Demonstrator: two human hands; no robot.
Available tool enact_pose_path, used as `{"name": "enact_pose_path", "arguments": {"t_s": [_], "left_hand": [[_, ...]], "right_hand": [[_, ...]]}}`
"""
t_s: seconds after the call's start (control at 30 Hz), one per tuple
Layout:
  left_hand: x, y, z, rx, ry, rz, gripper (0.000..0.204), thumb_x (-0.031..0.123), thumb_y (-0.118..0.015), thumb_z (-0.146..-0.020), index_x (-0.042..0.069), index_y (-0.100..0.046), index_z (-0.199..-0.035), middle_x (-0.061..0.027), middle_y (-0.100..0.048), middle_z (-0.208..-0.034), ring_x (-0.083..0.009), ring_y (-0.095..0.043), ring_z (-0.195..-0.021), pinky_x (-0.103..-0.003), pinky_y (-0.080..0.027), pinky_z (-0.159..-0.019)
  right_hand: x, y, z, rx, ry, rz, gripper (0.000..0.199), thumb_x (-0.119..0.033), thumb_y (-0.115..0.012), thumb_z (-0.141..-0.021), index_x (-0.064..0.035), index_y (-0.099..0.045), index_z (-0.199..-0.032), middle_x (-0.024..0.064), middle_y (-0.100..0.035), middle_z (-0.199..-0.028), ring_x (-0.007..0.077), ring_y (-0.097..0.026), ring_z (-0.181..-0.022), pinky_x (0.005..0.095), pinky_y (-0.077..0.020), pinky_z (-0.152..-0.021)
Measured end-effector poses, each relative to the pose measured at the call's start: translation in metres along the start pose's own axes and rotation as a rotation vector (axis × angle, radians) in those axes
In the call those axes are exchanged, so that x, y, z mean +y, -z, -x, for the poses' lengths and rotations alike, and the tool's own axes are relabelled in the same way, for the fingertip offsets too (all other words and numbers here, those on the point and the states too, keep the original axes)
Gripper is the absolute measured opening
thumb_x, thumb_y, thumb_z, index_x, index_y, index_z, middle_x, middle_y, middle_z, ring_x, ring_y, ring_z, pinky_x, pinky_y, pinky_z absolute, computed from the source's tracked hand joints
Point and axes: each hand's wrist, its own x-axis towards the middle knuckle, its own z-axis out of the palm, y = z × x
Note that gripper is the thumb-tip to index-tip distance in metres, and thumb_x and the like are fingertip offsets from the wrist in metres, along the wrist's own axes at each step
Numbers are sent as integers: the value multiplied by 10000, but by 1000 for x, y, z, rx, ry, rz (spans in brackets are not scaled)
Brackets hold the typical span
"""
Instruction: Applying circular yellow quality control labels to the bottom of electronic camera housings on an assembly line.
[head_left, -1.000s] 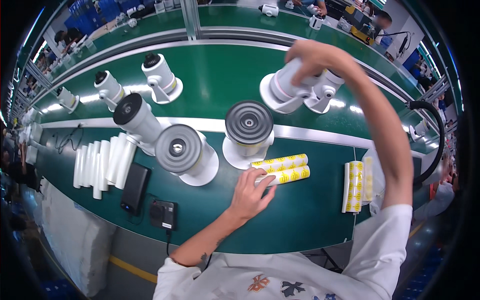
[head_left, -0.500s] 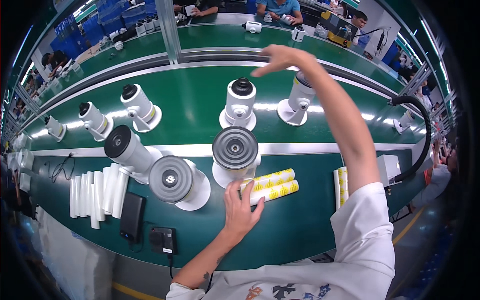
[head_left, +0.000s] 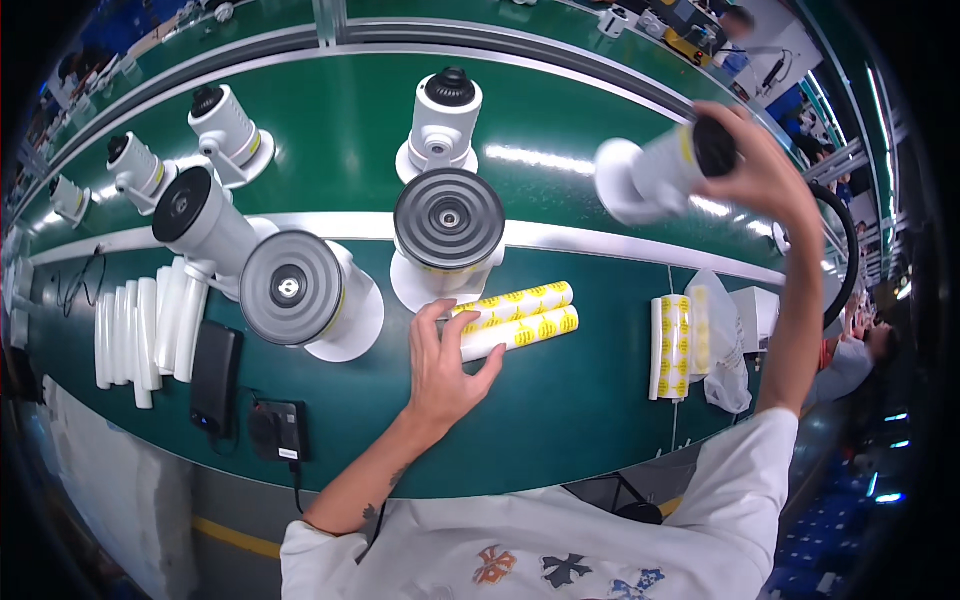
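My right hand (head_left: 765, 165), at the far right, is closed round the dark end of a white cylindrical camera-like unit (head_left: 660, 170). That unit is tilted, its round foot toward the left, and blurred by motion. At the table's middle, my left hand (head_left: 445, 375) has its fingers apart at the left ends of two rolls of yellow-printed labels (head_left: 530, 318). Those fingers seem to touch the rolls without gripping them. Just beyond stands a similar white unit with a ridged grey disc top (head_left: 450, 218). Another ridged-top unit (head_left: 290, 288) leans to its left.
White tubes (head_left: 145, 325), a black power bank (head_left: 213, 378) and a black box with a cable (head_left: 280, 428) lie at left. More white units (head_left: 440, 120) stand on the far green surface. At right are label rolls (head_left: 670, 345), a plastic bag (head_left: 725, 355) and a black hose (head_left: 848, 250).
My right hand has moved right and taken hold of the white unit that stood at the far right, shifting and tilting it. The view has tipped downward; my left hand stays by the rolls.
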Motion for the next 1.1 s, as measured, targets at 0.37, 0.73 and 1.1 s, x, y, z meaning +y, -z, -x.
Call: {"name": "enact_pose_path", "arguments": {"t_s": [0.37,0.73,1.1], "left_hand": [[1,-20,10,-173,-187,-278,407,171,-801,-714,126,-666,-1095,-96,-501,-1225,-322,-437,-1134,-457,-345,-929],[40,31,-25,-157,-205,391,320,-75,-712,-711,32,-660,-1008,-102,-681,-1044,-283,-654,-919,-364,-516,-776],[63,27,-29,-244,-347,460,348,-107,-696,-699,23,-659,-1020,-113,-664,-1045,-281,-655,-867,-352,-538,-713]], "right_hand": [[-126,-21,140,-508,484,-138,561,-298,-728,-700,-71,-586,-1193,205,-555,-1105,305,-620,-825,379,-555,-680],[-143,-40,154,-379,586,-287,810,-538,-738,-599,-64,-565,-1232,141,-535,-1022,274,-567,-836,378,-494,-835],[-109,-66,131,-32,478,-278,288,-126,-748,-716,-52,-670,-983,42,-591,-908,230,-568,-746,338,-451,-641]]}}
